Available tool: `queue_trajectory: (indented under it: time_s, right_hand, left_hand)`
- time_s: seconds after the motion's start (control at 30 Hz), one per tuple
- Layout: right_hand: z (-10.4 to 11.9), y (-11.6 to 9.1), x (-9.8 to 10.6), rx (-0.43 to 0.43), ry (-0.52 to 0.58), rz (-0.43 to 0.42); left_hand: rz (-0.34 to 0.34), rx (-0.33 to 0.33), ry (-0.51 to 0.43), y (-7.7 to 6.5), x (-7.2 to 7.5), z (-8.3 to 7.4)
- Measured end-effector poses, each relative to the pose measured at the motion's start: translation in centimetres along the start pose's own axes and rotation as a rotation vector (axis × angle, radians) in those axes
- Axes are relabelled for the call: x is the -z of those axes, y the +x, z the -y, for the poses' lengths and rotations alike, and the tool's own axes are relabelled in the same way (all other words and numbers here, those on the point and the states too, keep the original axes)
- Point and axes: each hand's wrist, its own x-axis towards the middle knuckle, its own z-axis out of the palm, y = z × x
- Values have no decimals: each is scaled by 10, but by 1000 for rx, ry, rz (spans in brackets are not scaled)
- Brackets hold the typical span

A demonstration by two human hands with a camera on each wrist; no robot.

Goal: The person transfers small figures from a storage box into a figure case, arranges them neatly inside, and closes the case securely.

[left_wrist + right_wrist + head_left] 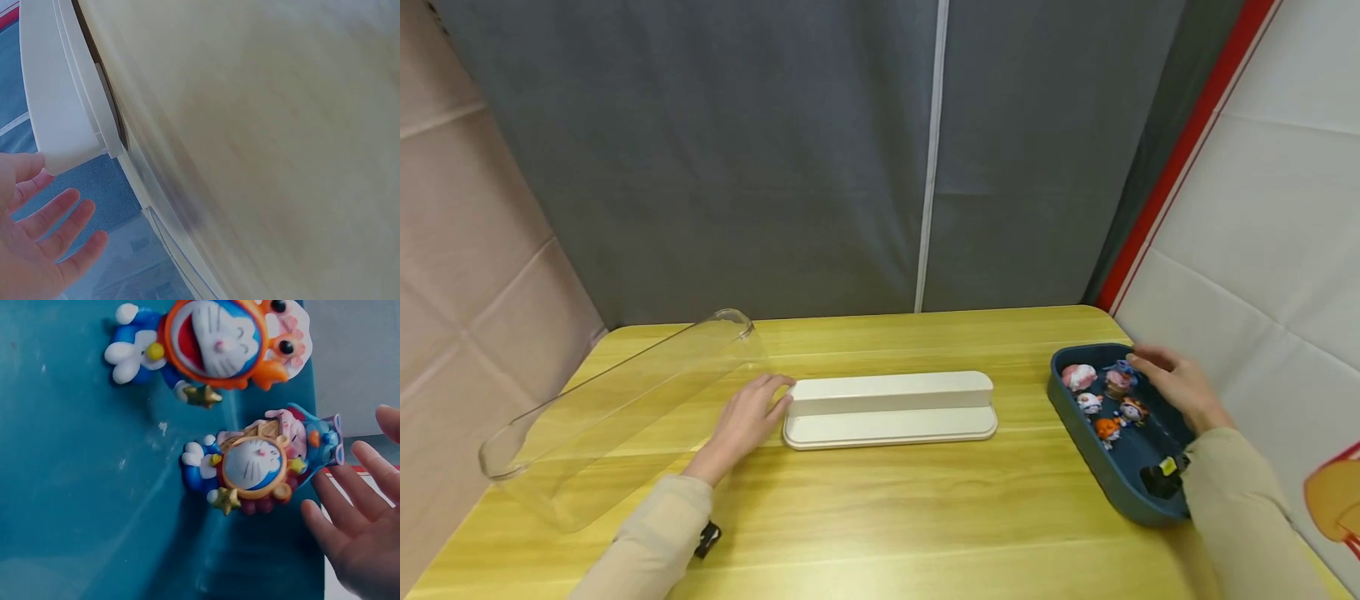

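Note:
A white stepped base (891, 425) lies lengthwise on the table. My left hand (748, 417) is at its left end, fingertips touching the corner; in the left wrist view the other fingers are loosely spread beside the base (59, 94). At the right, a dark blue tray (1153, 446) holds several small figurines. My right hand (1176, 387) reaches over its far right side. In the right wrist view, the fingers lie relaxed close by a blue figurine with glasses (325, 440). Beside that one are a figurine with a round ringed face (253, 465) and an orange crab-hooded figurine (215, 347).
A long transparent cover (647, 400) lies slantwise on the left of the wooden table (880, 517). A grey curtain (737, 167) hangs behind the table, and a white fabric wall (1262, 250) stands close to the tray's right side.

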Motion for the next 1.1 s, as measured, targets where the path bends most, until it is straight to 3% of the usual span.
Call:
queue_trajectory:
  time_s: [0.17,0.3,0.83,1.1]
  right_hand:
    - [52,-29,4,-26,20,72]
    - [69,-39,4,-17,15,128]
    - [63,-33,2,-76,30,296]
    - [62,-33,-1,-91,25,304]
  left_hand:
    - [-4,1,5,0,0,0]
    - [-1,8,7,0,0,1]
    - [-27,0,9,0,-1,1]
    - [9,22,6,0,0,0]
